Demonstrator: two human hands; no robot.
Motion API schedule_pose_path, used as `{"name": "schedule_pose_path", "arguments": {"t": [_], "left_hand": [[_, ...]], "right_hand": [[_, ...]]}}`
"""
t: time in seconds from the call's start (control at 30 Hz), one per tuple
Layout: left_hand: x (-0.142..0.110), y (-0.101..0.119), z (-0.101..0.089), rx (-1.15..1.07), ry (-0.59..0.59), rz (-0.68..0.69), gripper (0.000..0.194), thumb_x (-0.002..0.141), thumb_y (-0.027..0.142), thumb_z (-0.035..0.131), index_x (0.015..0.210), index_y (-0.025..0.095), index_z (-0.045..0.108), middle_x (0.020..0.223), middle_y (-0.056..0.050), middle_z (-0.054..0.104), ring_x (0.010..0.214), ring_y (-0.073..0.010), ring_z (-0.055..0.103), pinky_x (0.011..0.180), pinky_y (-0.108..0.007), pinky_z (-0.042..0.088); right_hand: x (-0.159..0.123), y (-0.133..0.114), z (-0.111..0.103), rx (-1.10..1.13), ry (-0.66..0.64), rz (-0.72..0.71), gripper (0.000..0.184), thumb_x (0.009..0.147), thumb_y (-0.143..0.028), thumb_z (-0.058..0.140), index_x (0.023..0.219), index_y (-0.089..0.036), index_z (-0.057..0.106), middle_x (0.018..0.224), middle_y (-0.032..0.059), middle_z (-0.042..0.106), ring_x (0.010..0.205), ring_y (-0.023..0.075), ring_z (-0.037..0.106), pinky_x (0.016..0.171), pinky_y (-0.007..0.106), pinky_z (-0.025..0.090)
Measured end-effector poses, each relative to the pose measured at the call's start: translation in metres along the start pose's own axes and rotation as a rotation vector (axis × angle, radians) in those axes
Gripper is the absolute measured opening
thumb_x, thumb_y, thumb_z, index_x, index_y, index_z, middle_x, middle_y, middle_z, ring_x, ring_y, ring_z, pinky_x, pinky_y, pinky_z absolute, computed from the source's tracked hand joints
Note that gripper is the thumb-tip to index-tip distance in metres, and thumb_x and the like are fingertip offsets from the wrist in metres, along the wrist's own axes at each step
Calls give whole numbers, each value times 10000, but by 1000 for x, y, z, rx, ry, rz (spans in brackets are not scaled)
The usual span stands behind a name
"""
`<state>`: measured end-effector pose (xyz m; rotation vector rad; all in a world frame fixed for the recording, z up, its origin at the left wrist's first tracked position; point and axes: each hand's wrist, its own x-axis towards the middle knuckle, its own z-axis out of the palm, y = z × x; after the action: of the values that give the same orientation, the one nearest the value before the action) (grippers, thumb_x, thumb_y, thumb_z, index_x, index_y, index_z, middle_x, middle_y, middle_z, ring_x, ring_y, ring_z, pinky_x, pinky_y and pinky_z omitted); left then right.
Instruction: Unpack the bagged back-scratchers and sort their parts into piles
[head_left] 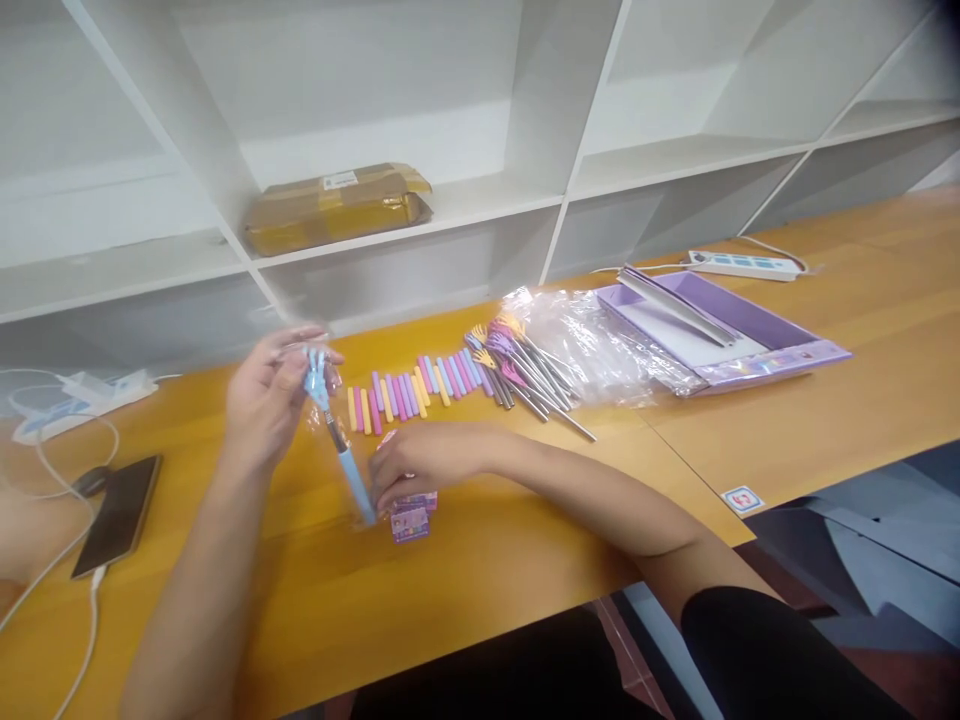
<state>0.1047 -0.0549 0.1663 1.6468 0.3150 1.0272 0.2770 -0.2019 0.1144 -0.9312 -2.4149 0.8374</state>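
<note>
My left hand grips the blue, hand-shaped head of a back scratcher, which slants down to the right inside a clear plastic sleeve. It has a metal rod and a light blue handle. My right hand is curled just beside the handle's lower end, over small purple printed cards. Its fingertips are pressed together, and what they hold is hidden. Behind it lies a row of short pink, yellow, purple and blue handles. More back scratchers with metal rods lie piled to the right.
Crumpled clear plastic bags lie beside a purple open box. Power strips sit at the back right and far left. A phone with a cable lies left. A taped parcel rests on the shelf.
</note>
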Motion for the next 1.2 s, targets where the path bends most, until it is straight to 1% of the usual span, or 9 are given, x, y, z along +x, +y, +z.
{"name": "schedule_pose_path", "arguments": {"t": [0.13,0.23,0.37,0.43,0.67,0.9,1.0,1.07,1.2], "left_hand": [[-3,7,1,51,101,32,284,811,470,941,849,226,800,836,-34,758,694,-142,656,601,-247,540],[-7,12,4,35,114,5,316,778,481,965,807,219,791,781,-16,729,669,-126,635,585,-237,512],[-17,20,7,85,99,19,317,810,485,945,787,221,771,742,6,694,650,-118,614,591,-249,503],[-22,24,8,145,92,65,289,852,461,916,771,229,764,726,10,681,643,-120,600,587,-261,493],[-26,24,13,297,111,164,282,941,459,835,768,254,749,696,4,639,616,-129,540,553,-291,401],[-26,11,20,390,27,164,405,979,383,756,660,197,588,647,27,517,607,-108,459,556,-272,357],[-26,6,24,385,37,83,426,994,386,713,645,196,560,626,35,471,581,-106,412,548,-272,334],[-24,1,26,360,31,15,451,1012,439,680,653,199,549,631,31,469,578,-112,406,544,-273,332],[-22,-11,27,260,29,-78,458,1026,469,627,679,211,476,658,26,434,592,-123,399,539,-269,331]], "right_hand": [[5,6,11,46,-89,61,157,1088,-292,688,1077,-227,831,1099,12,801,909,128,691,774,236,437],[0,10,5,101,-136,225,198,1024,-372,785,1087,-185,806,1009,18,792,852,128,677,717,232,409],[-8,17,-4,-107,-37,514,276,981,-411,815,989,-141,761,956,46,749,769,143,605,637,272,339],[-7,19,0,-224,-31,587,304,974,-426,809,932,-135,733,935,56,726,721,147,561,605,295,302],[10,20,36,-387,-133,595,423,913,-317,864,1214,-58,719,1225,175,708,862,205,644,565,317,276],[11,17,31,-316,-174,659,224,906,-224,815,1075,-117,715,984,94,731,747,162,580,582,304,262],[4,8,14,-199,-68,629,161,899,-228,803,942,-166,660,887,32,688,680,124,503,601,288,258],[-5,0,-1,-148,92,582,148,945,-227,770,926,-178,632,896,16,683,697,119,511,630,274,295],[-26,-19,-28,-319,674,432,123,1066,-191,645,947,-179,616,927,28,678,797,138,590,739,273,411]]}}
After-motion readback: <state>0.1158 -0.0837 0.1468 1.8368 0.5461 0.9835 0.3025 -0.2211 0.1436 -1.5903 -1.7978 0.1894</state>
